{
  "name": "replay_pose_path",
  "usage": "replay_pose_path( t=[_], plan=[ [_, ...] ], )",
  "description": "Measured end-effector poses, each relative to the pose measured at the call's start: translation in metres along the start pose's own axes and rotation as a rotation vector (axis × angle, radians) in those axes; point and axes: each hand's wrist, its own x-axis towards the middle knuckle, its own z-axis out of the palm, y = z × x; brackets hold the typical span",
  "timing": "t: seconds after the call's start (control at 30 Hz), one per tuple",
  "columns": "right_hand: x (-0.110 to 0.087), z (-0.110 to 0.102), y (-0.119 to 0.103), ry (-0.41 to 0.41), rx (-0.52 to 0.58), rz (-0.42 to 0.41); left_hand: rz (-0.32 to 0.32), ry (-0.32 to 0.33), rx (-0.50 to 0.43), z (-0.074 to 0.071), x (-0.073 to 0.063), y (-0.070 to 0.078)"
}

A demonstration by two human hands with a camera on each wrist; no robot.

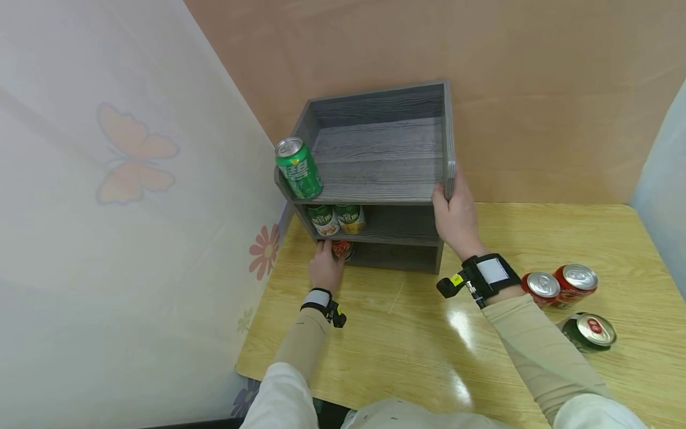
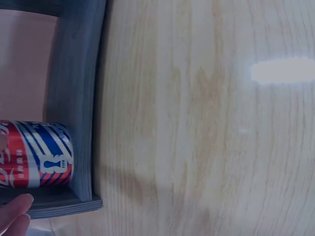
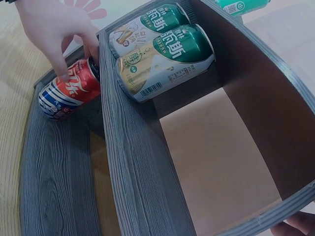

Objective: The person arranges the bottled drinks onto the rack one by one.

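A grey wooden shelf unit (image 1: 386, 143) stands on the table against the back wall. My left hand (image 1: 325, 269) grips a red soda can (image 3: 74, 88) with blue and white stripes, at the left end of the bottom shelf. The can stands upright, partly hidden by the fingers in the head view. My right hand (image 1: 458, 217) holds the unit's right side panel, thumb over its front edge. On the middle shelf, two green-topped cans (image 1: 351, 218) stand side by side at the left. A green soda can (image 1: 300, 170) stands on the top shelf's left front corner.
Two red soda cans (image 1: 579, 286) stand together on the wooden table (image 1: 402, 339), to the right of my right wrist. A dark green can (image 1: 592, 332) stands nearer the front. A white wall (image 1: 161, 268) with butterfly and flower prints borders the left side.
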Motion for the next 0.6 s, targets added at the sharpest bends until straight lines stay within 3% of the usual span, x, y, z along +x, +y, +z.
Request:
replay_pose_path(
  t=[0.17,0.33,0.43,0.6],
  plan=[
    [0.000,0.000,0.000,-0.008,0.002,0.007,-0.045,-0.025,-0.126,-0.009,-0.003,-0.002],
    [0.001,0.000,0.001,0.011,0.021,-0.012,-0.082,0.017,-0.267,-0.027,-0.003,-0.002],
    [0.002,0.000,0.002,0.014,0.019,-0.020,-0.073,0.096,-0.365,-0.044,0.002,-0.003],
    [0.001,0.000,0.001,0.005,0.016,-0.014,-0.074,0.301,-0.504,-0.078,0.020,-0.007]
  ],
)
